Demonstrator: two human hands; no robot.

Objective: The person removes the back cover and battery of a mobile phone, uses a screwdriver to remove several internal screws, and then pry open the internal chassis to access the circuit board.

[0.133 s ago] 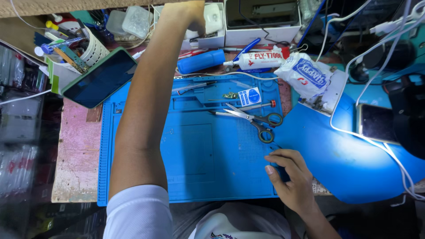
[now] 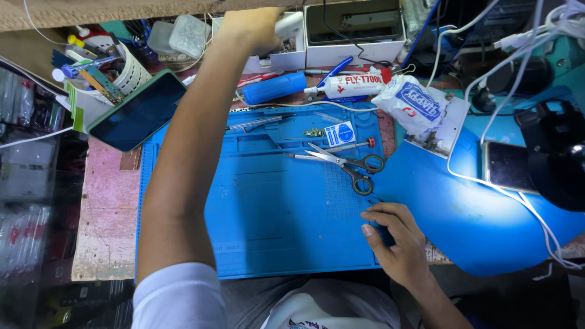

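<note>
Reaching to the back of the bench

Since a moment ago little has shifted: our left hand stays stretched far forward, closed around a small white object by the white boxes, so the reach holds. Our right hand still rests, fingers curled and pressed on the blue mat, just below the scissors.

Open room across the blue mat at lower centre; scissors block the centre-right, a phone sits upper left, and boxes and tubes crowd the top edge.
</note>
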